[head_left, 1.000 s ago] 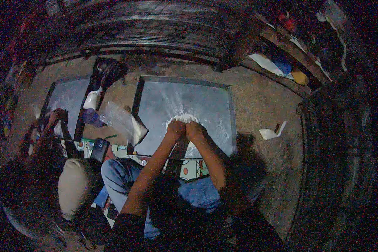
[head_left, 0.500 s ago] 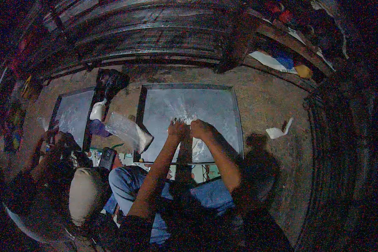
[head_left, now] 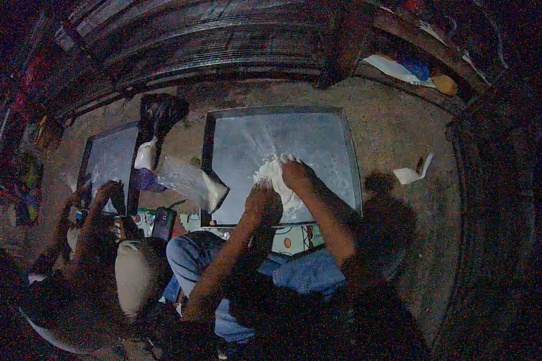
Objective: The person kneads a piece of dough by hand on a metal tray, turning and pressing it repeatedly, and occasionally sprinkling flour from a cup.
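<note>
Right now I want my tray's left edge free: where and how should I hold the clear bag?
The clear bag: probably its slack middle, from above left; that looks thin enough to gather, while the white end lies over the left rim of your tray.

The left hand (head_left: 264, 201) is touching the near side of a white, floury mass (head_left: 276, 172) and the right hand (head_left: 297, 175) its right side, over a shallow tray (head_left: 238, 144). A clear plastic bag (head_left: 190, 175) is overlapping the tray's left rim; a co-worker's hand (head_left: 107, 191) is reaching over a second tray (head_left: 117, 150).
</note>
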A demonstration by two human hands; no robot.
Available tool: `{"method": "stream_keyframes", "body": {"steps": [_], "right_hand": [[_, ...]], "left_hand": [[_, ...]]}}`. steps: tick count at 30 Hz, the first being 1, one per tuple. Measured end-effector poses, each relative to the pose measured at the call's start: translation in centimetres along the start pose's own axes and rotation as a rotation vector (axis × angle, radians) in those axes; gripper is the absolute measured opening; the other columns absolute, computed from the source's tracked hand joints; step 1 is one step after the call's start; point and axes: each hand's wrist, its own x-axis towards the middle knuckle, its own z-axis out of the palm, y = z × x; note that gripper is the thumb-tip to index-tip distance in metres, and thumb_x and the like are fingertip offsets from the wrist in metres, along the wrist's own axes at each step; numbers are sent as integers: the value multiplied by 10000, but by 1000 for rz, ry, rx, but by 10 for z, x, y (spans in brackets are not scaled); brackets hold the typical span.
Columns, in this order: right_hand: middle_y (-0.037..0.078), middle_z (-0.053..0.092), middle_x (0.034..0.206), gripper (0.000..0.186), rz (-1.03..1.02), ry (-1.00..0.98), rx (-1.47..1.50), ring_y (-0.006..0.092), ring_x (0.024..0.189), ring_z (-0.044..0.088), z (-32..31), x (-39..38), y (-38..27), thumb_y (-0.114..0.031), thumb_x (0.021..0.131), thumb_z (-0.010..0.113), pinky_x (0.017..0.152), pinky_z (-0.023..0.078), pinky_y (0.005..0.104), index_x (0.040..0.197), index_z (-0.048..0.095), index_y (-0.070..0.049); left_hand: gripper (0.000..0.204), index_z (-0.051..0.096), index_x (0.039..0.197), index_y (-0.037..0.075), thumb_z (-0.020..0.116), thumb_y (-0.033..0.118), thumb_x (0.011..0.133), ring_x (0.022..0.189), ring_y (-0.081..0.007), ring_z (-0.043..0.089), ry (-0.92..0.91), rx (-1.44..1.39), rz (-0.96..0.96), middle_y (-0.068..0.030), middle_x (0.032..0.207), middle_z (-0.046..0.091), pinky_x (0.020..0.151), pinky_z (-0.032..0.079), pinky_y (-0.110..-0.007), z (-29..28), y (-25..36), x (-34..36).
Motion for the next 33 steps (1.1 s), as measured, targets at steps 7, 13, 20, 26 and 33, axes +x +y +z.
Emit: {"method": "stream_keyframes", "body": {"steps": [7, 13, 20, 26, 33], "right_hand": [[158, 655, 984, 239, -129, -340, 2, 301, 948, 626, -49, 19, -49, -99, 751, 545, 784, 516, 395, 941, 660, -12], [159, 652, 929, 245, -215, -305, 10, 295, 893, 644, -47, -14, -74, -164, 815, 501, 747, 522, 422, 949, 652, -24], [-7, 466, 598, 196, -416, 283, -355, 159, 612, 512, 38, 15, -24, -151, 766, 520, 500, 448, 326, 587, 440, -141], [84, 637, 859, 165, -270, -356, -275, 275, 841, 623, -35, 12, -80, -138, 776, 495, 690, 501, 406, 815, 645, -80], [186, 541, 1212, 298, -475, -252, -243, 313, 1139, 518, -34, -28, -107, -122, 839, 457, 918, 435, 425, 1077, 588, 1]], "left_hand": [[313, 625, 975, 56, 552, 314, 812, 951, -301, 625, -42, 186, -127, -149, 981, 643, 811, 499, -405, 24, -19, 0], [232, 657, 821, 63, 588, 274, 753, 855, -328, 623, -525, -247, -244, -129, 853, 648, 720, 497, -406, -55, -8, 2], [323, 589, 1029, 20, 514, 239, 804, 1055, -339, 553, -608, -235, -90, -230, 1136, 562, 951, 392, -431, -34, 1, -36], [258, 690, 871, 136, 507, 303, 801, 1118, -302, 519, -615, 40, -199, -129, 1070, 635, 996, 325, -397, -85, 33, -18], [353, 642, 1080, 107, 460, 289, 838, 1215, -327, 441, -506, -68, -330, -162, 1241, 541, 1075, 226, -468, -77, 16, -30]]}}
